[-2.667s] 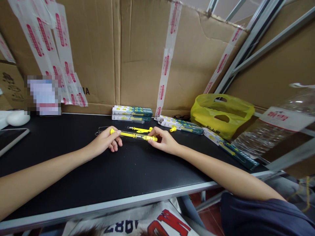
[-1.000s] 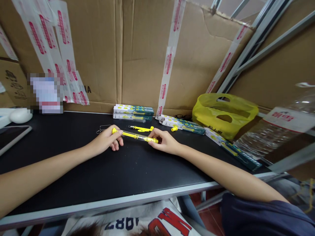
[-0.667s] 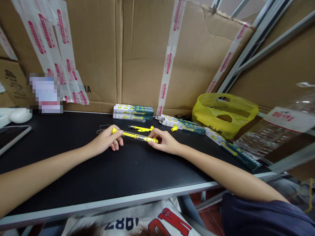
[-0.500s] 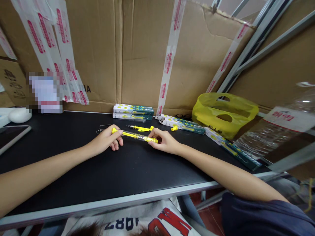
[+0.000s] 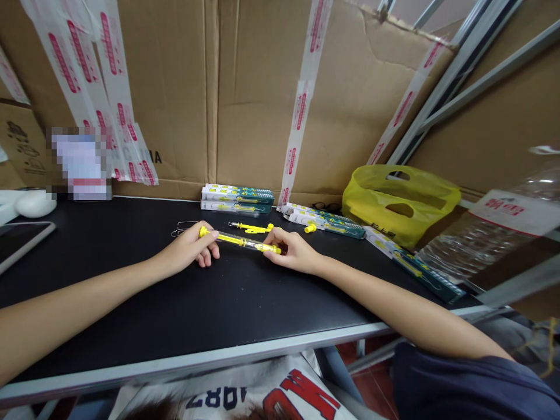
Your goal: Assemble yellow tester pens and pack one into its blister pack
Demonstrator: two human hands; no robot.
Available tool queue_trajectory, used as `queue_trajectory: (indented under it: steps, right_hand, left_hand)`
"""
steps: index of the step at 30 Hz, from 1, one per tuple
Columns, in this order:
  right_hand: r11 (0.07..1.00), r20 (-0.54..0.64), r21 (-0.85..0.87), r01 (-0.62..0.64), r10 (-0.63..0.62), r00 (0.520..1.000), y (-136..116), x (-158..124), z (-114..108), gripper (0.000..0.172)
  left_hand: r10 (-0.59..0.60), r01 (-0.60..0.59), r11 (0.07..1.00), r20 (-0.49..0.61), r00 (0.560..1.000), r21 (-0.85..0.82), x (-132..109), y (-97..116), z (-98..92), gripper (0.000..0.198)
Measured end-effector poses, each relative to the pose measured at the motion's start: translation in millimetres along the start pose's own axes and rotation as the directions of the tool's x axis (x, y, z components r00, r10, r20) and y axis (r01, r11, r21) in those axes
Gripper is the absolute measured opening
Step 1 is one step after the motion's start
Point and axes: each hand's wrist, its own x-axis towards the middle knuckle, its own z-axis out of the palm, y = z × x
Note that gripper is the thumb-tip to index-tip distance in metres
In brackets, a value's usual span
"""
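Note:
My left hand [image 5: 196, 248] pinches the left end of a slim clear tube with yellow fittings [image 5: 231, 238]. The fingers of my right hand [image 5: 291, 251] are closed on its yellow right end. Held between both hands, the tube slopes slightly down to the right above the black tabletop [image 5: 227, 309]. A bent thin wire [image 5: 181, 227] shows just behind my left hand. Behind the tube lie small yellow parts [image 5: 254, 228], one with a metal tip. A short yellow cap [image 5: 310, 228] rests to the right of them.
Printed narrow boxes [image 5: 236, 198] are stacked at the back, with more boxes [image 5: 324, 221] to their right and one box [image 5: 415, 265] near the right edge. A yellow plastic bag [image 5: 398, 198] and a large clear bottle [image 5: 490, 221] stand right. A phone [image 5: 21, 242] lies far left.

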Motion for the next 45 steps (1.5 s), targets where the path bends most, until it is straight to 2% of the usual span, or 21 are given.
queue_trajectory:
  steps: [45]
  right_hand:
    - [1.000,0.012,-0.015,0.007,-0.007,1.000,-0.8,0.3,-1.4,0.017]
  left_hand:
    - [-0.002,0.002,1.000,0.015,1.000,0.016,1.4,-0.2,-0.5,0.027]
